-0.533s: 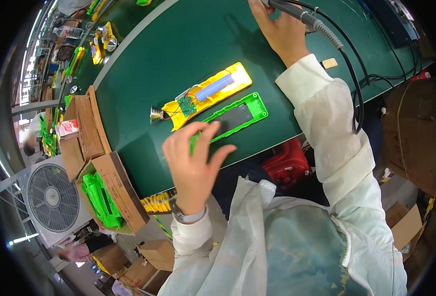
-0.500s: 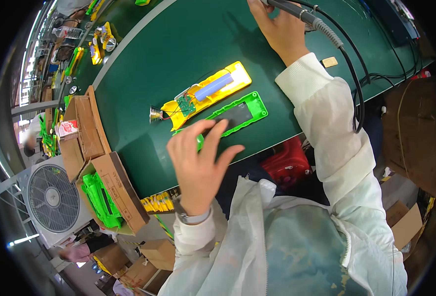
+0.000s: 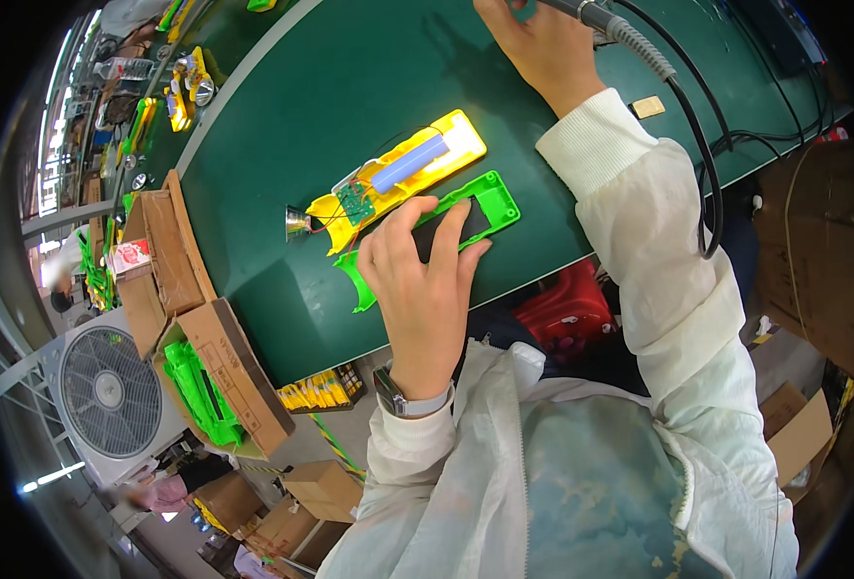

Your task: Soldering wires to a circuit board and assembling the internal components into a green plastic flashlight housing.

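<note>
Left hand (image 3: pixel 419 280): fingers spread over the green casing (image 3: pixel 500 205); from here I cannot tell whether they grip.
Right hand (image 3: pixel 545 53): fingers wrap a corded tool (image 3: pixel 596 17).
Yellow casing (image 3: pixel 463 143): lies on the table (image 3: pixel 282 116) beside the green one.

A bright green plastic half-shell (image 3: pixel 502 201), partly covered, is laid open side up and slanted on the dark green tabletop (image 3: pixel 282 135); inside it a black panel (image 3: pixel 478 228) is seen. A corded tool (image 3: pixel 596 17) is held, its tip out of view.
</note>
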A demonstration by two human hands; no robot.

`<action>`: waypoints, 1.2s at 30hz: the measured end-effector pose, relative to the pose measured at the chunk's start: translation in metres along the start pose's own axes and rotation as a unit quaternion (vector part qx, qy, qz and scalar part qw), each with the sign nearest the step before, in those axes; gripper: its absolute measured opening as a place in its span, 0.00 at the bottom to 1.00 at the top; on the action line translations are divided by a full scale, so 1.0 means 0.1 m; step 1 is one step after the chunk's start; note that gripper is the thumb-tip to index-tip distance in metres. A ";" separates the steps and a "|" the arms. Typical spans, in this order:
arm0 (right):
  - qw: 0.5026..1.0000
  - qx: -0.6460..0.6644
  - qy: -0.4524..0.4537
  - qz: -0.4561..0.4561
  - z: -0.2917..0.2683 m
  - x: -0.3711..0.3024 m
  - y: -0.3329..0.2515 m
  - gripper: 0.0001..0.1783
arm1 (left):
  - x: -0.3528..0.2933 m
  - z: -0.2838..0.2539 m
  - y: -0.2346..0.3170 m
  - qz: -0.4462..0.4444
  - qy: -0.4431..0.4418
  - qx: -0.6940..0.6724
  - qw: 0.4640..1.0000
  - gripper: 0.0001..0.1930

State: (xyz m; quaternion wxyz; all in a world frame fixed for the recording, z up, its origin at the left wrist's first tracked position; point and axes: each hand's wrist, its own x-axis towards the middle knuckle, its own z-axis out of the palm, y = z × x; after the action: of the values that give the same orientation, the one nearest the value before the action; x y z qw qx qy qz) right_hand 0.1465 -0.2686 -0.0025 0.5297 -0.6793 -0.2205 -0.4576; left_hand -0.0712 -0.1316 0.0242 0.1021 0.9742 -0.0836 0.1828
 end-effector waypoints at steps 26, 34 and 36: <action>1.000 -0.017 -0.005 0.014 0.00 0.00 -0.03 0.12 | -0.30 -0.27 -0.34 -0.065 0.008 0.010 0.998 0.18; 1.000 -0.020 0.002 0.010 0.03 -0.02 0.07 0.11 | -0.37 -0.23 -0.34 -0.063 0.070 0.015 0.995 0.18; 0.999 -0.040 0.011 -0.006 0.04 -0.02 0.10 0.11 | -0.40 -0.24 -0.31 -0.038 0.070 0.095 0.992 0.19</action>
State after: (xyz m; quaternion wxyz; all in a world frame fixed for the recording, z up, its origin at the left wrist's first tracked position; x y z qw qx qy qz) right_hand 0.1548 -0.2680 -0.0097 0.5014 -0.6935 -0.2003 -0.4769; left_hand -0.1095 -0.0910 0.0263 0.0220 0.9668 -0.0216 0.2536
